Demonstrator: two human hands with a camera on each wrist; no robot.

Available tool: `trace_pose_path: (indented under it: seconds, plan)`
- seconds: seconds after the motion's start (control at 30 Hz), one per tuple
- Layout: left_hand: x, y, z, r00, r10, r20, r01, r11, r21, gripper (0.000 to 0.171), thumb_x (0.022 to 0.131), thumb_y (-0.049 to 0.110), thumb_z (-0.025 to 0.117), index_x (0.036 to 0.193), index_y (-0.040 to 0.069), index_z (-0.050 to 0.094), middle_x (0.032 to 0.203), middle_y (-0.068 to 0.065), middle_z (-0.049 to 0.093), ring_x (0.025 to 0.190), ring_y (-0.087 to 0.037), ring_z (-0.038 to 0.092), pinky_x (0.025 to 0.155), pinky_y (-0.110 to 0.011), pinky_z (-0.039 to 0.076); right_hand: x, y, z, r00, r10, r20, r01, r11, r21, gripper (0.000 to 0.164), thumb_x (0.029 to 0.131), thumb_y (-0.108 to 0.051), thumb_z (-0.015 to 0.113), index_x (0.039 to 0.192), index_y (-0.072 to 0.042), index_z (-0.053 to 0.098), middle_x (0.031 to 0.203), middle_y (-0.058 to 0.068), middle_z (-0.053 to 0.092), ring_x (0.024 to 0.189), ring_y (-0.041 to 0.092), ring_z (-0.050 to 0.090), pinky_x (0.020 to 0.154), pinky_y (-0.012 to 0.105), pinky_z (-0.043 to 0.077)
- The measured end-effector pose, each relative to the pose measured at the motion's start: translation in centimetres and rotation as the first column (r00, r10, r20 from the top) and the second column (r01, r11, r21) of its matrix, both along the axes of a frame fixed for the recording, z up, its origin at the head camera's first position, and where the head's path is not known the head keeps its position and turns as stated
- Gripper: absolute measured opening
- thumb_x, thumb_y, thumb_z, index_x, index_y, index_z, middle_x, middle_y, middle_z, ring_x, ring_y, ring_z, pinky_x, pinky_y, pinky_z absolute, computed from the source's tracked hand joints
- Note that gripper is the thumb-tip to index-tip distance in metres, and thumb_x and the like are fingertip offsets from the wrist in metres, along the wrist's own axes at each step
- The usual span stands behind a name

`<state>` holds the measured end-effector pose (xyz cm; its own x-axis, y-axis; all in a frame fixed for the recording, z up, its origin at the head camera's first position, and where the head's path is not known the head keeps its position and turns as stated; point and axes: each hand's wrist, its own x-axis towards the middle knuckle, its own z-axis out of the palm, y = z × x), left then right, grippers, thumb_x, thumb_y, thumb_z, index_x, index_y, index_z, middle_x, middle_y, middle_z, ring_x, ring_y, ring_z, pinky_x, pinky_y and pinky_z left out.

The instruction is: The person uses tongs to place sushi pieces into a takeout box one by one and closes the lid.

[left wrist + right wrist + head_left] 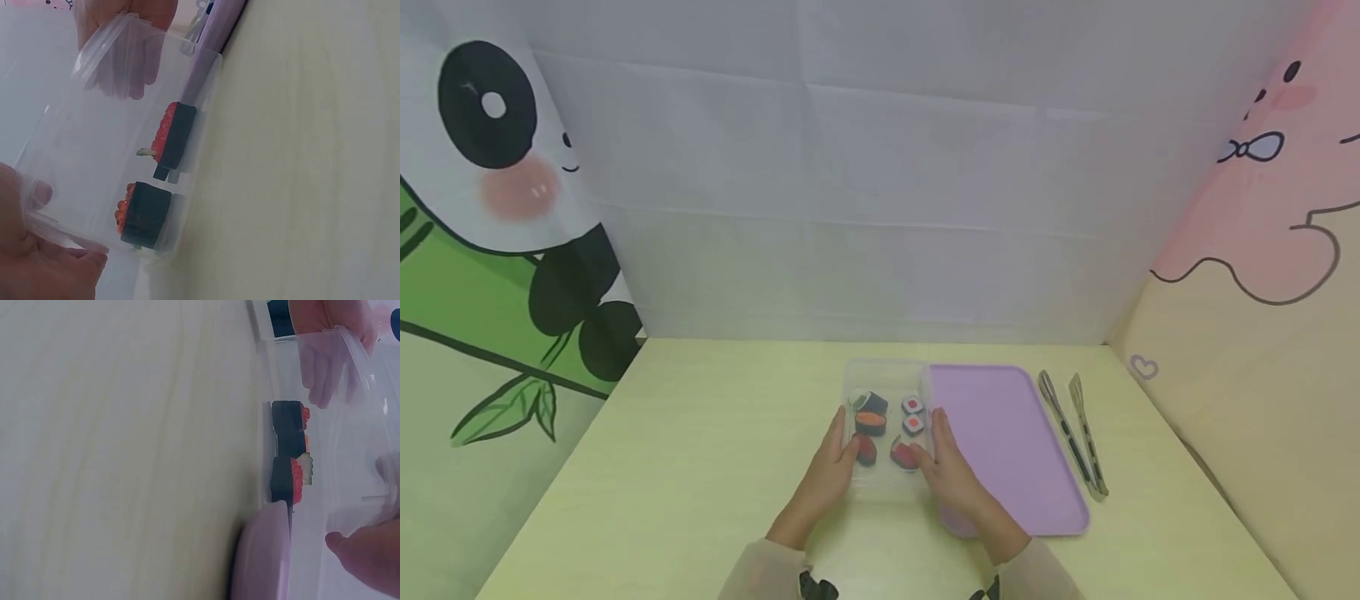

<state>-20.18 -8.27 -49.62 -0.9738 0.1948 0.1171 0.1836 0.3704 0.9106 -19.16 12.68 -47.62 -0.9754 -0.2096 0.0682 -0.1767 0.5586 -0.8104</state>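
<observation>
Both hands hold a clear plastic box [886, 375] near the middle of the table. My left hand [829, 477] grips its left wall, with the thumb over the rim; my right hand [957, 477] does the same on the right. Several toy sushi pieces lie inside. Two small white-and-red rolls [913, 424] sit at the right, an orange-topped piece [870, 423] at the left, and a red-topped piece [904, 454] near the right thumb. Through the box wall, dark-sided sushi [147, 215] shows in the left wrist view. Whether the box touches the table is unclear.
A purple tray [1007, 450] lies directly right of the box, partly behind it. Metal tongs [1092, 454] rest farther right on the pale table [700, 467]. A white sheet [880, 167] closes off the back, with printed cartoon panels at both sides.
</observation>
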Motion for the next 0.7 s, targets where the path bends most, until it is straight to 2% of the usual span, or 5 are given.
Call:
trace_pose_path:
  seconds: [0.33, 0.47, 0.6, 0.7]
  plan:
    - [-0.1, 0.1, -0.4, 1.0, 0.025, 0.004, -0.025, 1.0, -0.01, 0.058, 0.106, 0.014, 0.038, 0.153, -0.004, 0.009, 0.157, -0.026, 0.012, 0.143, -0.044, 0.01, 0.113, -0.058, 0.012, 0.0, 0.5, 0.2, 0.999, 0.054, -0.009, -0.053, 0.996, 0.065, 0.074, 0.106, -0.032, 0.042, 0.149, 0.013, 0.001, 0.156, 0.031, -0.004, 0.143, 0.044, 0.001, 0.114, 0.054, 0.007]
    - [-0.4, -0.2, -0.2, 0.999, 0.023, 0.046, -0.022, 1.0, -0.01, 0.062, 0.106, 0.019, 0.042, 0.155, -0.001, 0.009, 0.158, -0.024, 0.015, 0.143, -0.043, 0.014, 0.113, -0.058, 0.015, -0.3, 0.7, 0.6, 0.998, 0.063, 0.026, -0.064, 0.997, 0.045, 0.075, 0.105, -0.027, 0.046, 0.149, 0.013, 0.001, 0.155, 0.033, -0.005, 0.142, 0.046, 0.001, 0.113, 0.056, 0.007]
    - [-1.7, -0.9, 0.2, 0.995, 0.018, 0.093, -0.018, 1.0, 0.001, 0.067, 0.104, 0.021, 0.048, 0.156, 0.003, 0.011, 0.156, -0.025, 0.021, 0.139, -0.045, 0.024, 0.11, -0.059, 0.024, -1.8, 0.8, 1.2, 1.0, -0.016, 0.022, 0.016, 1.0, -0.002, 0.073, 0.102, -0.021, 0.052, 0.152, 0.009, 0.007, 0.154, 0.035, 0.002, 0.14, 0.051, 0.008, 0.111, 0.062, 0.011]
    - [-3.2, -1.1, 0.5, 0.997, -0.014, 0.08, 0.015, 1.0, -0.011, 0.064, 0.104, 0.022, 0.047, 0.156, 0.005, 0.013, 0.157, -0.022, 0.019, 0.141, -0.043, 0.021, 0.111, -0.059, 0.022, -3.5, 0.7, 1.0, 0.999, -0.053, 0.003, 0.053, 0.998, -0.031, 0.07, 0.102, -0.02, 0.051, 0.153, 0.005, 0.01, 0.155, 0.033, 0.005, 0.141, 0.05, 0.008, 0.11, 0.064, 0.011]
